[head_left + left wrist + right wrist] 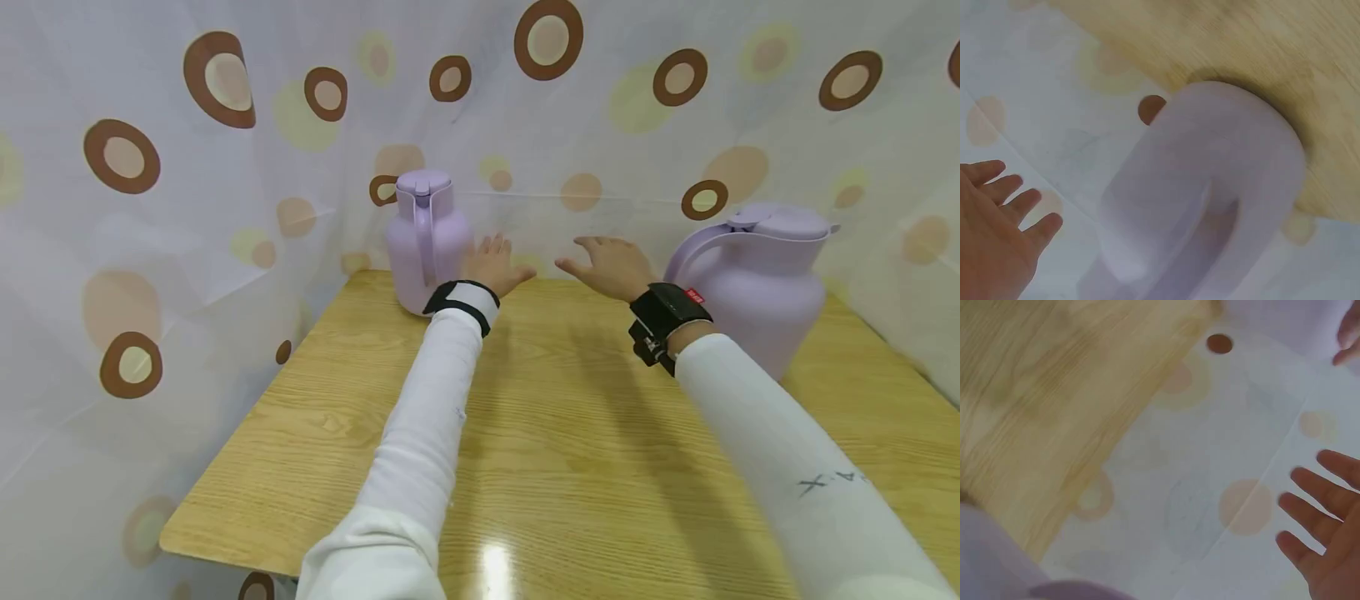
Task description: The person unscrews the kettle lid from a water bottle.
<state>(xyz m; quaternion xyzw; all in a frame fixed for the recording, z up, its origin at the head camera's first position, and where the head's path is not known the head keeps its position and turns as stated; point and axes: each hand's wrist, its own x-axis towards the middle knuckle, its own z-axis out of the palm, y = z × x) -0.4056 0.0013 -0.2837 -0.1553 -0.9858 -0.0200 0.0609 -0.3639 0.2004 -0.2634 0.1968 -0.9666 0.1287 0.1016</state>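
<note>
Two lilac thermos jugs stand upright on a wooden table. The farther jug [450, 237] is at the back left, its handle facing me, and fills much of the left wrist view [1210, 137]. My left hand [492, 265] is spread beside that jug, fingers straight, holding nothing. The nearer jug [765, 292] stands at the right, handle to the left, partly hidden by my right wrist. My right hand [611, 265] reaches out left of its handle, fingers extended and holding nothing; the right wrist view shows its spread fingers [1310, 519].
The wooden table [375, 400] has its left edge and rounded front corner in view. A white curtain [480, 125] printed with brown and yellow circles hangs behind and to the left. Wrist straps [667, 315] with devices sit over white sleeves.
</note>
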